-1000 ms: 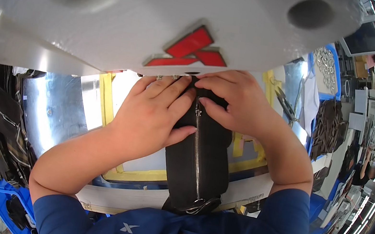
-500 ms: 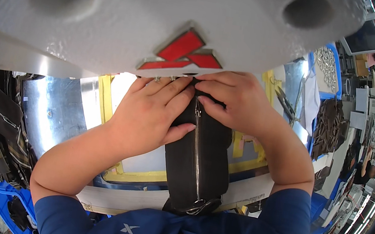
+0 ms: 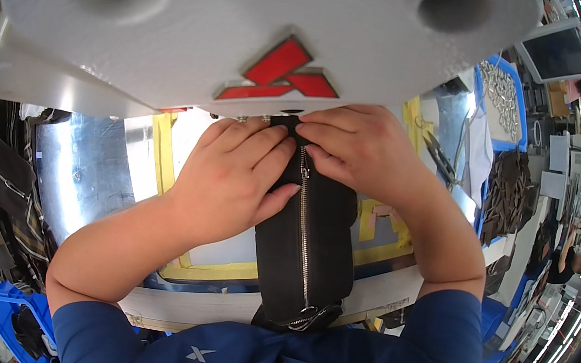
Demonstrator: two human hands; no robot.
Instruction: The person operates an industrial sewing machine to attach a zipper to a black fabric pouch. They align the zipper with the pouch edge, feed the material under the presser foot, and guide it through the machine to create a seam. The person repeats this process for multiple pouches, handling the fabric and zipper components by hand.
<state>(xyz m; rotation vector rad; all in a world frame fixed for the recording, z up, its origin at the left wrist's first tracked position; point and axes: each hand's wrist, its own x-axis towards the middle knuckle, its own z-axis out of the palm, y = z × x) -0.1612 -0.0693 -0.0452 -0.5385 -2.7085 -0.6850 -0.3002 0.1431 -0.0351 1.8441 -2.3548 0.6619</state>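
A black fabric pouch (image 3: 273,246) with a silver zipper (image 3: 304,232) running along it lies lengthwise on the worktable, its near end close to my body. My left hand (image 3: 232,173) rests on its far left part, fingers stretched forward and thumb apart on the fabric. Opposite, my right hand (image 3: 355,150) pinches the far right part, thumb tucked below the fingers beside the zipper pull (image 3: 304,174). Both sets of fingertips come close to the underside of a pale sewing machine head (image 3: 177,37) with a red emblem. That head hides the pouch's far end and any needle.
Dark and plaid fabric pieces (image 3: 3,191) hang at left above a blue crate (image 3: 15,317). Scissors (image 3: 440,159) lie right of my right hand. Beyond are a blue tray (image 3: 502,100) of small metal parts and a dark fabric pile (image 3: 511,188). Yellow tape (image 3: 217,272) edges the work surface.
The machine head appears slightly higher and more to the left in view. My fingers have shifted very slightly on the pouch, which stays nearly in place.
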